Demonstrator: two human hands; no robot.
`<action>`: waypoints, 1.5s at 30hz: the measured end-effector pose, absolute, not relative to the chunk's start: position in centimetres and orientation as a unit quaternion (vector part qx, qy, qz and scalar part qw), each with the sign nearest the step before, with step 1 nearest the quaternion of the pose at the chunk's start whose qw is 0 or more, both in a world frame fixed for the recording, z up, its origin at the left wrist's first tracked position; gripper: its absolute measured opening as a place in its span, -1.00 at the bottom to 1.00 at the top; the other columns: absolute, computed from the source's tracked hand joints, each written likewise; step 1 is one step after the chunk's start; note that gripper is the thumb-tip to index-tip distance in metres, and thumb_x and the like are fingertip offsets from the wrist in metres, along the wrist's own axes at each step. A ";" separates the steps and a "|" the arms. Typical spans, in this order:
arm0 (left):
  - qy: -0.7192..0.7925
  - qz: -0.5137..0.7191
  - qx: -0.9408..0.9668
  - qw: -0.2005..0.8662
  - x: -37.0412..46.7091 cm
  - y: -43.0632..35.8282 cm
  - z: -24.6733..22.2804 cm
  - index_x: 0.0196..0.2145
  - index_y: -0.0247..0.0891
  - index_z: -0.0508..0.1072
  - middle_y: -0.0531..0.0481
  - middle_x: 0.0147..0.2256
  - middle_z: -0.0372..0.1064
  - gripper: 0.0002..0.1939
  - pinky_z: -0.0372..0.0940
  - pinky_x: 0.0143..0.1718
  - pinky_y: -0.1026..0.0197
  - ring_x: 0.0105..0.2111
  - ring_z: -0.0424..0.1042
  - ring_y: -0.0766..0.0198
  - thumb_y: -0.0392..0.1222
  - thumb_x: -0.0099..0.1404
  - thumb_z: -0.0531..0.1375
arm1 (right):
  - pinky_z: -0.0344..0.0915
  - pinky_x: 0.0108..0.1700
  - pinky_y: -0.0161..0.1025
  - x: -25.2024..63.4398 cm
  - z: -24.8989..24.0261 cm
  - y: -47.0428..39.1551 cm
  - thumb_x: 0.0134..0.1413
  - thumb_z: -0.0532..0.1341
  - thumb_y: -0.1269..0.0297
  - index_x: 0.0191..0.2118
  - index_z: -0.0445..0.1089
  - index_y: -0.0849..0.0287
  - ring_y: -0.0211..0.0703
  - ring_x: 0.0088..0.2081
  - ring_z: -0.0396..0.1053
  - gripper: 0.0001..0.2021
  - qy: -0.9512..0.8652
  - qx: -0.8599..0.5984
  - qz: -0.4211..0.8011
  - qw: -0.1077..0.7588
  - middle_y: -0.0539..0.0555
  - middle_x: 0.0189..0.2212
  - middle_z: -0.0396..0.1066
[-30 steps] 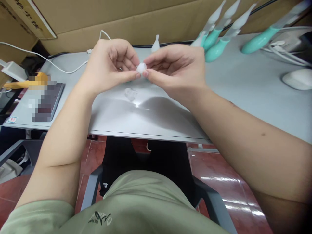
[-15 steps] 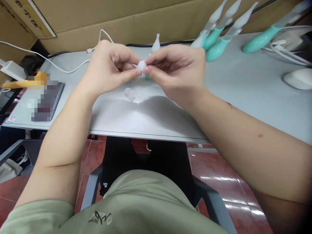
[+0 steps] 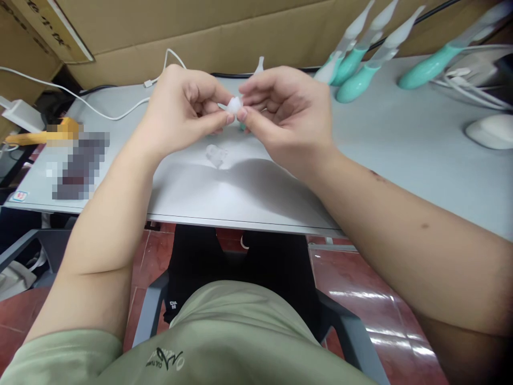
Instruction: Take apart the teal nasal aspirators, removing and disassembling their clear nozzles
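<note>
Lying nearer on the table (image 3: 188, 200) is a clear plastic piece (image 3: 216, 155); beyond, the left hand (image 3: 182, 109) pinches a small white tip (image 3: 233, 105) aloft. The right hand (image 3: 292, 113), half-curled, touches it, grip unclear. Adjusting it seems the step, calling next for steady pressure.

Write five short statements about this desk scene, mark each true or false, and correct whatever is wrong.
1. The left hand pinches a small white piece. True.
2. The right hand lies flat on the desk. False: the right hand is raised, its thumb at the same piece.
3. A translucent piece lies on the desk. True.
4. The bulbs at the back right are red. False: the bulbs are teal.
5. The white mouse is right of both hands. True.
</note>
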State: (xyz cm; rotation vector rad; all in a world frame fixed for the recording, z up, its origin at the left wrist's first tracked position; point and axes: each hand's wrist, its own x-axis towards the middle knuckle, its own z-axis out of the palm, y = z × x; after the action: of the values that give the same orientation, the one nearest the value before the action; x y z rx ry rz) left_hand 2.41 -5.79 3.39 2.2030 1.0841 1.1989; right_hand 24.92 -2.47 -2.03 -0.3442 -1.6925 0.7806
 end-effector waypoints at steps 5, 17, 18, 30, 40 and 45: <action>0.393 0.445 0.776 0.212 2.8 -5.8 3.3 -0.26 -0.05 0.82 0.01 -0.44 0.65 -0.58 0.48 -0.35 0.02 -0.41 0.63 0.08 0.32 0.25 0.69 | 0.69 0.04 -0.11 24.4 -2.4 -2.6 0.41 0.49 0.35 -0.06 0.82 0.10 -0.05 -0.07 0.75 -0.89 -0.710 -0.164 0.314 0.608 0.06 -0.07 0.80; 0.377 0.464 0.769 0.228 3.0 -5.5 2.9 -0.29 -0.06 0.82 -0.05 -0.46 0.62 -0.66 0.40 -0.40 0.00 -0.46 0.61 0.05 0.21 0.28 0.69 | 0.63 -0.03 -0.07 24.7 -1.4 -3.9 0.48 0.45 0.37 -0.16 0.65 0.08 -0.04 -0.14 0.70 -0.91 -0.727 -0.245 0.290 0.572 0.08 -0.15 0.74; 0.379 0.458 0.770 0.231 3.0 -5.4 2.9 -0.31 -0.06 0.81 -0.05 -0.46 0.62 -0.67 0.39 -0.40 -0.01 -0.46 0.60 0.05 0.20 0.29 0.68 | 0.62 -0.03 -0.11 24.7 -1.3 -3.8 0.46 0.45 0.41 -0.17 0.64 0.11 -0.07 -0.13 0.70 -0.91 -0.728 -0.240 0.292 0.572 0.08 -0.15 0.74; 0.376 0.436 0.782 0.237 2.4 -6.2 3.7 -0.32 -0.03 0.81 0.00 -0.39 0.70 -0.69 0.55 -0.32 -0.01 -0.38 0.64 0.05 0.18 0.28 0.69 | 0.60 -0.14 -0.16 25.1 -0.5 -2.7 0.27 0.57 0.48 -0.32 0.54 0.16 -0.18 -0.26 0.60 -0.77 -0.704 -0.191 0.415 0.544 0.03 -0.29 0.66; 0.351 0.443 0.792 0.230 2.5 -6.5 4.3 -0.24 -0.06 0.86 -0.03 -0.30 0.73 -0.67 0.50 -0.31 0.05 -0.35 0.60 0.15 0.24 0.40 0.62 | 0.66 -0.22 -0.07 25.3 -0.6 -2.2 0.06 0.74 -0.20 -0.25 0.58 0.06 -0.09 -0.26 0.59 -0.49 -0.668 -0.191 0.486 0.529 0.09 -0.27 0.65; 0.354 0.444 0.808 0.160 1.5 -6.1 4.7 -0.27 -0.07 0.82 -0.11 -0.31 0.70 -0.61 0.44 -0.29 -0.03 -0.33 0.55 0.06 0.30 0.32 0.63 | 0.50 -0.32 -0.08 25.9 -0.3 -2.2 0.08 0.66 -0.10 -0.35 0.55 0.05 -0.11 -0.34 0.48 -0.58 -0.698 -0.242 0.407 0.538 0.10 -0.33 0.64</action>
State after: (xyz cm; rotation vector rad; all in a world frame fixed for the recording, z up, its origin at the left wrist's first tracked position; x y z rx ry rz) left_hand 1.53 -6.10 4.69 2.3078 1.0118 1.2687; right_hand 25.87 -2.17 -0.32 -0.5750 -1.6605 0.9677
